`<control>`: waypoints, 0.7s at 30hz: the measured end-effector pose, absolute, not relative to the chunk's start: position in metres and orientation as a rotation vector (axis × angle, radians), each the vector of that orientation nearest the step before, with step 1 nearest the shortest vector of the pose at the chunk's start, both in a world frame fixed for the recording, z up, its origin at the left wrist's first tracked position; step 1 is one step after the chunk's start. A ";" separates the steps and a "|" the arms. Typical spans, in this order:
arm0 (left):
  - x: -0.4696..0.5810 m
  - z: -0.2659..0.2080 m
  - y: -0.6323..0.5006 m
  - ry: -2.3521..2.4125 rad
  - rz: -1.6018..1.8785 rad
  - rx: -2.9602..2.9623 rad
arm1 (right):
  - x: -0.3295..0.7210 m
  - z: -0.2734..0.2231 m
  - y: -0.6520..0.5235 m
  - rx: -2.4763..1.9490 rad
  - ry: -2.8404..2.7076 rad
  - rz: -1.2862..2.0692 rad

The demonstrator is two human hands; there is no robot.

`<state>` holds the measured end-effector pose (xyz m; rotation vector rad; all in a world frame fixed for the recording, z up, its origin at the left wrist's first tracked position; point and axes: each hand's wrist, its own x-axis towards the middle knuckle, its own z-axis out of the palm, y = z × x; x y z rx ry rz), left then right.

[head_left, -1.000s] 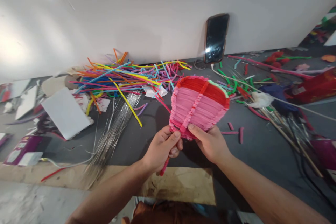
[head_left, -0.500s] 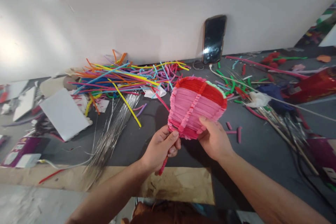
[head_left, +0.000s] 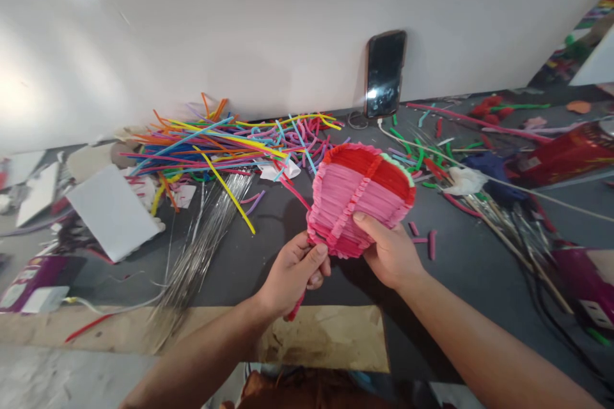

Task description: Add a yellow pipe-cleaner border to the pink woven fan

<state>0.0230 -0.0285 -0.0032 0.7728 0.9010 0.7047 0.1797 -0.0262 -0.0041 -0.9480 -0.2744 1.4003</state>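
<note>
Between my hands is a fan-shaped pipe-cleaner piece (head_left: 336, 192), pink with a red band near its far edge and a strip of pale green at the far right corner. Twisted pink ribs run along its sides and middle. My left hand (head_left: 300, 268) is closed, pinching its lower left corner; a red-pink stem end sticks out below the fingers. My right hand (head_left: 391, 246) grips the lower right edge, thumb on the top face and fingers hidden underneath. Just right of that hand lie short pink pipe-cleaner scraps (head_left: 432, 245) on the dark table.
A heap of coloured pipe cleaners (head_left: 230, 140) lies at the back left, beside a bundle of thin wires (head_left: 206, 236). A phone (head_left: 385, 73) leans on the wall. White card (head_left: 112, 211) lies left; a red can (head_left: 570, 153) and a cable (head_left: 480, 169) are right.
My right thumb has slid a little to the left across the pink face, toward the middle rib. Both hands keep hold of the piece; the whole view has shifted slightly.
</note>
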 end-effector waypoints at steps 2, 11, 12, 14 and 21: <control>0.023 -0.003 -0.028 0.913 0.712 0.769 | 0.181 -0.005 -0.025 -0.935 -0.247 1.416; 0.023 0.000 -0.026 0.909 0.749 0.769 | 0.191 -0.004 -0.022 -0.935 -0.337 1.466; 0.022 0.001 -0.024 0.913 0.785 0.759 | 0.193 -0.004 -0.023 -0.917 -0.374 1.538; 0.020 0.002 -0.020 0.916 0.862 0.742 | 0.194 -0.005 -0.024 -0.910 -0.462 1.659; 0.015 0.005 -0.014 0.900 0.921 0.731 | 0.188 -0.012 -0.031 -1.085 -0.782 1.659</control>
